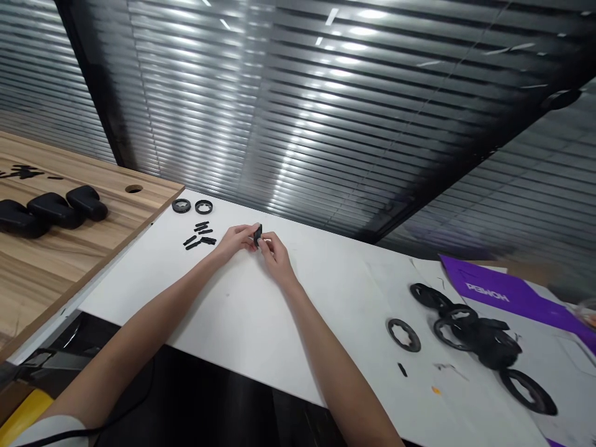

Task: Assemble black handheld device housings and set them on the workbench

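Observation:
Near the middle of the white table (223,316), a small black part (257,234) is held upright between both hands. My left hand (237,241) pinches it from the left, fingers closed on its edge. From the right, my right hand (275,253) grips the same part with thumb and fingers. Its exact shape is partly hidden by the fingers. Left of my hands lie several short black strips (200,239). Behind the strips rest two black rings, one at the left (181,205) and one beside it (203,207).
On the right are several larger black rings (403,335), a dark pile (496,347), a small black piece (402,370), an orange scrap (436,390) and a purple sheet (503,292). Black padded pieces (86,202) lie on the wooden table (60,248) at left. Blinds stand behind.

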